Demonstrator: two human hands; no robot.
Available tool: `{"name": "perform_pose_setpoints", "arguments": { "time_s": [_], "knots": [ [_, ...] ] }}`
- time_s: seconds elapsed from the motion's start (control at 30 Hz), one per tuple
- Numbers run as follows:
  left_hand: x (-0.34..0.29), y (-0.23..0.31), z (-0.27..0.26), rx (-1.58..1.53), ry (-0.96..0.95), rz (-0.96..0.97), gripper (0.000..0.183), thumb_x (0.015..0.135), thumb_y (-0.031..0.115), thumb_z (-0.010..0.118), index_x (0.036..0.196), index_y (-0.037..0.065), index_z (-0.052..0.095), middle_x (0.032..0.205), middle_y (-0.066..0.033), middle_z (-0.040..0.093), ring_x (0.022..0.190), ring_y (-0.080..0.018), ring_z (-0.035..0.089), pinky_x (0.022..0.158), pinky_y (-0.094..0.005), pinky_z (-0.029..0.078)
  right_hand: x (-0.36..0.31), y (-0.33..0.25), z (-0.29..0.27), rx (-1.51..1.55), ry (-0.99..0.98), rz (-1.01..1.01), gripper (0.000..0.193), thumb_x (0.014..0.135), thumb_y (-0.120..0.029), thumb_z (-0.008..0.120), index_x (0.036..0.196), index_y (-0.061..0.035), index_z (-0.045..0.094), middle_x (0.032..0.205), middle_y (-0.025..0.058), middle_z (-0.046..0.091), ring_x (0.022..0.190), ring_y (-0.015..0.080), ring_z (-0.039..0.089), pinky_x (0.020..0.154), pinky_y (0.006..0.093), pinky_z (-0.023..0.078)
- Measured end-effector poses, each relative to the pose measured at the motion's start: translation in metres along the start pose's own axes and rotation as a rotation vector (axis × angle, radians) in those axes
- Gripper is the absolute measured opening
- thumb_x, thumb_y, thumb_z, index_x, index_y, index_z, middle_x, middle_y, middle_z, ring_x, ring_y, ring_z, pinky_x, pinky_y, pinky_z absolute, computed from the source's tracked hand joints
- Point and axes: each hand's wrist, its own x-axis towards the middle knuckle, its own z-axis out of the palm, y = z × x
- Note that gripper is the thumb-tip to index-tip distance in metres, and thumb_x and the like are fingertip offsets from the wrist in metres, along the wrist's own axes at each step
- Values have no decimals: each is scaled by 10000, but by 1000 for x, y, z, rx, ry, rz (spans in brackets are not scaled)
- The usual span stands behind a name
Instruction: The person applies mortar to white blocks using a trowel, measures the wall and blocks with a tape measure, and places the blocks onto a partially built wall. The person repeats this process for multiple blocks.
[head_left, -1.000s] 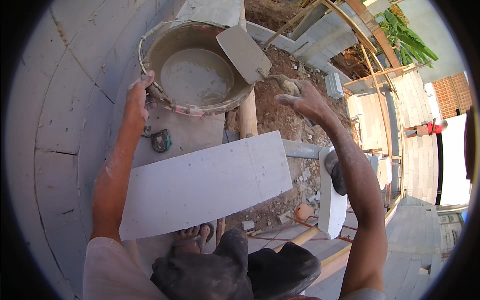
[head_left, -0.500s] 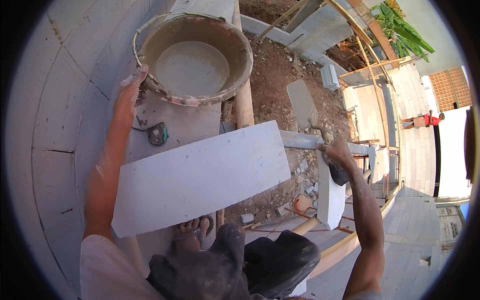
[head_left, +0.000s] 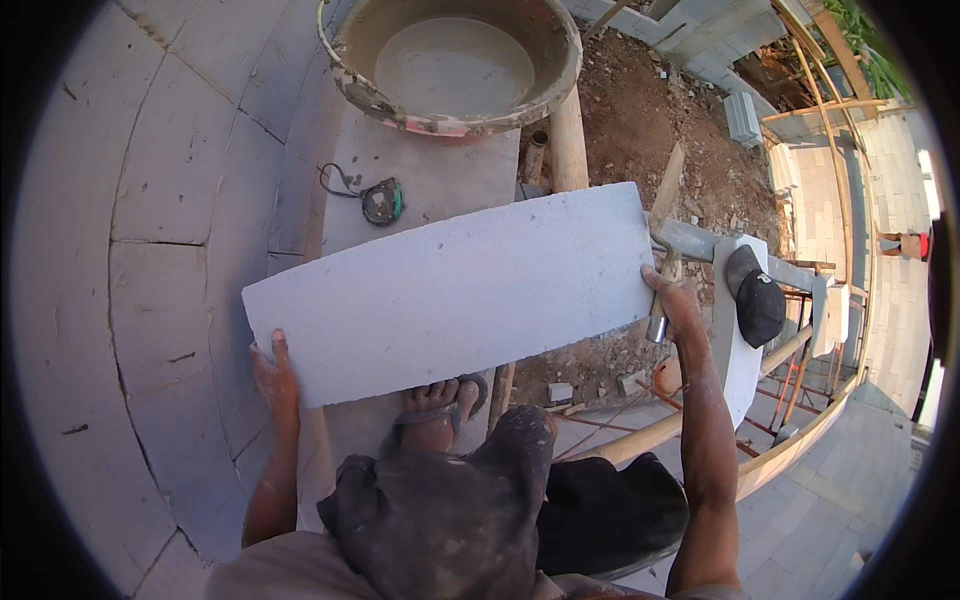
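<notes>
High on a curved wall of pale blocks (head_left: 150, 300) at an open-air building site, with rubble-strewn ground (head_left: 650, 110) and bamboo scaffold poles (head_left: 690, 425) well below, a person holds a long white lightweight block (head_left: 450, 295) level across the body. The left hand (head_left: 272, 378), at 8 o'clock of the block, cups its lower left corner from beneath, thumb up on the face. The right hand (head_left: 672, 300), at 3 o'clock, presses the block's right end while also closed around a metal tool handle (head_left: 660, 322), so that grip is shared between two things. A sandalled foot (head_left: 435, 405) shows just under the block's lower edge. At 12 o'clock a mortar-smeared tub (head_left: 450, 65) sits on a flat slab (head_left: 430, 175), a tape measure (head_left: 382, 200) near it. A dark cap (head_left: 757, 300) rests on an upright block (head_left: 735, 340) at 3 o'clock.

The hazards read plainly. With the right hand's fingers split between tool and block, the right end could slip and drop over the open edge or onto the foot. The left hand bears only a corner, and a brittle corner may crumble. Swinging the block toward 12 o'clock risks knocking the tub or tape measure. Footing on the narrow wall top looks tight.
</notes>
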Motion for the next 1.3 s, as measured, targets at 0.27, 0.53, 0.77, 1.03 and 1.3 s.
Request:
{"name": "perform_pose_setpoints", "arguments": {
  "time_s": [0.27,0.53,0.77,1.03,1.3],
  "knots": [
    [20,9,-3,134,43,65,839,963,600,408,1387,-123,380,1290,-361,515,1203,-474,513,1042,-475,369,-17,15,6,87,95,-39,289,804,-106,751,1001,86,663,908,120,688,771,181,646,694,317,520],
    [66,-12,7,170,34,169,660,994,481,403,1369,-61,437,1313,-326,515,1209,-471,505,1035,-467,384,-44,41,-4,190,-38,-122,296,752,-58,762,984,93,657,908,144,687,759,198,657,678,350,538],
    [88,-49,6,57,4,391,513,968,373,473,1307,-11,496,1228,-284,533,1145,-452,524,1011,-495,386,-32,61,-10,109,-14,-260,280,717,-129,769,888,79,696,763,150,701,676,213,675,617,350,526],
    [-9,79,7,117,319,1036,298,857,182,629,1093,5,583,1151,-172,539,1140,-368,468,1008,-478,360,-47,44,-14,36,-5,-219,281,734,-141,762,900,75,695,789,162,707,712,237,695,656,359,532],
    [25,152,58,29,16,1310,200,890,195,583,981,22,627,1075,-179,597,1064,-361,541,944,-463,398,-50,37,-14,99,-29,-201,255,753,-97,760,918,87,696,801,153,711,730,205,687,669,345,538]
  ]
}}
